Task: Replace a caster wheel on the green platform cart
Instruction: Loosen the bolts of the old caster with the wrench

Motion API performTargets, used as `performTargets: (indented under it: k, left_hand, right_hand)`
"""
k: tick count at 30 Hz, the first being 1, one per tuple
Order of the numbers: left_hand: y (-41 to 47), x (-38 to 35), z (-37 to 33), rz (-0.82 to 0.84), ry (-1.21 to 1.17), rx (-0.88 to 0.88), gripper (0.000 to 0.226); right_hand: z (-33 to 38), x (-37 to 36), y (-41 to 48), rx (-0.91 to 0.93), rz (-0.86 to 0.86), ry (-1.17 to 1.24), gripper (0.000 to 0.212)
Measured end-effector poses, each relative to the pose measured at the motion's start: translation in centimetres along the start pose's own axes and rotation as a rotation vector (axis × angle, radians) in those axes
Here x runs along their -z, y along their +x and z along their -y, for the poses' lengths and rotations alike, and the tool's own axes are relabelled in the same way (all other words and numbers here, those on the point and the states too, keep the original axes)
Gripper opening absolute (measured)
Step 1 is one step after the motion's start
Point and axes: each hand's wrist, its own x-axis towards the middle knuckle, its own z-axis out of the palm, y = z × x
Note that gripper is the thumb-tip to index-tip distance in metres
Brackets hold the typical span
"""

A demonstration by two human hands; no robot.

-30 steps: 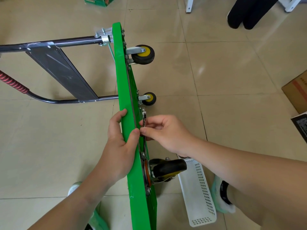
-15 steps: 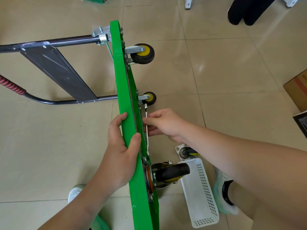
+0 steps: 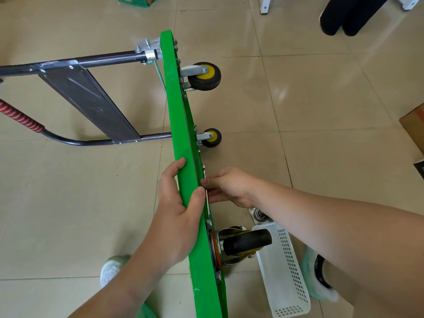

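The green platform cart [image 3: 181, 143] stands on its long edge on the tiled floor, its underside facing right. My left hand [image 3: 176, 214] grips the upper edge, thumb on the underside. My right hand [image 3: 229, 187] pinches a slim silver wrench [image 3: 207, 200] that lies flat against the underside, just above the near caster wheel [image 3: 247, 243], a black swivel one with a metal fork. Two small fixed wheels [image 3: 206, 75] [image 3: 212, 137] with yellow hubs sit at the far end. A loose caster [image 3: 259, 214] lies on the floor under my right forearm.
A white perforated basket [image 3: 284, 271] lies beside the near caster. The cart's folded black handle [image 3: 91, 58] with its red grip [image 3: 20, 115] reaches left. A cardboard box [image 3: 415, 129] is at the right edge. Someone's dark legs [image 3: 344, 14] stand at the far right. My shoes [image 3: 112, 269] flank the cart.
My right hand with the wrench went a little toward the far wheels, then came back nearer to me along the underside. My left hand kept its grip on the edge.
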Motion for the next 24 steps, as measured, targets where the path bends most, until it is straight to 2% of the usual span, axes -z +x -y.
performTargets:
  k: [6,9,16,20,24]
  left_hand:
    - [-0.1,-0.1,-0.2,-0.004,-0.002,0.012,0.058]
    - [-0.2,-0.2,-0.1,-0.014,0.0,-0.009,0.049]
    - [-0.4,-0.2,-0.2,-0.015,0.008,-0.003,0.05]
    - [-0.5,-0.3,-0.4,-0.02,-0.019,-0.01,0.054]
    - [-0.5,-0.2,-0.1,-0.019,-0.056,-0.017,0.046]
  right_hand:
    - [1.2,-0.2,-1.5,0.089,-0.007,0.009,0.037]
    - [1.8,-0.3,-3.0,0.155,0.0,-0.004,0.036]
    - [1.7,-0.9,-7.2,0.319,0.05,-0.041,0.018]
    - [1.2,-0.9,-7.8,0.373,0.017,-0.028,0.019]
    - [1.7,-1.1,-7.6,0.418,-0.024,-0.003,0.019]
